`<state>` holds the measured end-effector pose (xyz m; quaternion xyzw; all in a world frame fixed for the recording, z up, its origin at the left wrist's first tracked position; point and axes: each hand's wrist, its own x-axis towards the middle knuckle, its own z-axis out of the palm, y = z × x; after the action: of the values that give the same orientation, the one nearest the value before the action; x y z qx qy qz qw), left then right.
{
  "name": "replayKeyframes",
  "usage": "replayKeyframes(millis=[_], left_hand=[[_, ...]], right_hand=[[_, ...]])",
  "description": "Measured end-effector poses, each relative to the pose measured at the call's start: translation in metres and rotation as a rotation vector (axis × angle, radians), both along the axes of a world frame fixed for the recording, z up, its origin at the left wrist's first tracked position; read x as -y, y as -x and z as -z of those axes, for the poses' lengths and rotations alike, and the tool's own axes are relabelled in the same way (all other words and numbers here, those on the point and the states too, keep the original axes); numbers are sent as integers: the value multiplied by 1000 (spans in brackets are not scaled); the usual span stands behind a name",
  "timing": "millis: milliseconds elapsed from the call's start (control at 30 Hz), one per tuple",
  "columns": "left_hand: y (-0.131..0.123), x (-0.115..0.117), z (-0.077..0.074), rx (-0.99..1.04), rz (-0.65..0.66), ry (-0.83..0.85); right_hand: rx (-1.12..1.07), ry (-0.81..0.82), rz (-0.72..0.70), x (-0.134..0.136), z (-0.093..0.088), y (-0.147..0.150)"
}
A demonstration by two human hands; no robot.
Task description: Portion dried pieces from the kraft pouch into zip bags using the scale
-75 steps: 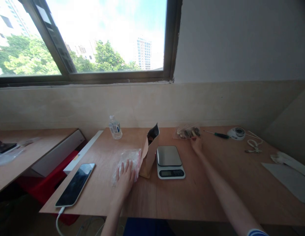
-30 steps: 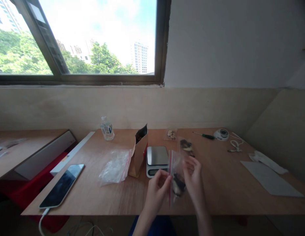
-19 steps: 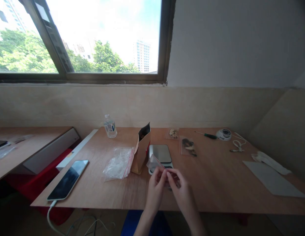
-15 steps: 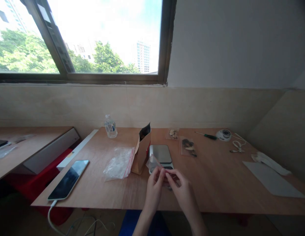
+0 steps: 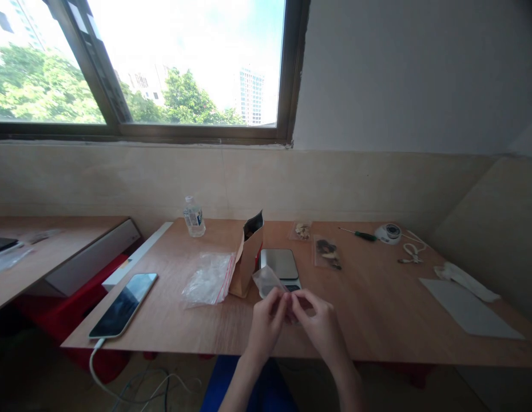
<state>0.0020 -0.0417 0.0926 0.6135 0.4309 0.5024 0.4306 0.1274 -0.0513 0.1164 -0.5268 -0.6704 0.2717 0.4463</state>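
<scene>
Between the fingertips of my left hand (image 5: 268, 315) and my right hand (image 5: 314, 313) is a small clear zip bag (image 5: 266, 279) with a reddish strip. Both hands pinch its edge, thumbs and forefingers close together; what the bag holds is hidden. Just beyond them is a kitchen scale (image 5: 278, 263) with a silver top, its front part partly covered by the bag and my fingers. To the left of the scale stands an open brown paper pouch (image 5: 247, 266). Beside the pouch lies a pile of clear zip bags (image 5: 208, 279).
Two filled zip bags lie behind the scale, one with pale pieces (image 5: 302, 230), one with dark pieces (image 5: 328, 253). A water bottle (image 5: 194, 217), phone (image 5: 123, 306), screwdriver (image 5: 358, 234), dome camera (image 5: 388, 233), white cable (image 5: 413, 252) and grey sheet (image 5: 467, 309) are on the table.
The small bag has swung slightly left and up in my fingers, covering a different part of the scale. Both hands keep pinching it. The view has shifted a little.
</scene>
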Motion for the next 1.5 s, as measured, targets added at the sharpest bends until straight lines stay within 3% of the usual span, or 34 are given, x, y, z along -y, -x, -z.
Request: replayKeyframes(millis=[133, 267, 333, 433, 600, 733, 867, 933, 1067, 1267, 1500], left_hand=[[0, 4, 2, 11, 17, 12], [1, 16, 6, -40, 87, 34], [1, 20, 9, -27, 138, 36], [0, 15, 16, 112, 159, 16], [-1, -13, 40, 275, 24, -21], [0, -31, 62, 265, -4, -23], [0, -44, 77, 202, -42, -6], [2, -49, 83, 162, -79, -32], [6, -55, 89, 96, -133, -85], [9, -56, 94, 54, -186, -152], [13, -60, 118, -80, -344, -153]], right_hand=[[13, -20, 74, -7, 3, -5], [-23, -61, 435, -29, 1, -24], [-59, -99, 509, -41, -7, -34], [-154, -104, 362, -50, -25, -38], [-265, -19, 112, -55, -48, -25], [-156, 35, -32, -65, -43, -15], [-59, -222, 108, -72, -28, -8], [24, -286, 76, -70, -26, -7], [252, -216, -215, -65, -33, -9], [288, -62, -450, -72, -43, -8], [379, 127, -701, -86, -49, -1]])
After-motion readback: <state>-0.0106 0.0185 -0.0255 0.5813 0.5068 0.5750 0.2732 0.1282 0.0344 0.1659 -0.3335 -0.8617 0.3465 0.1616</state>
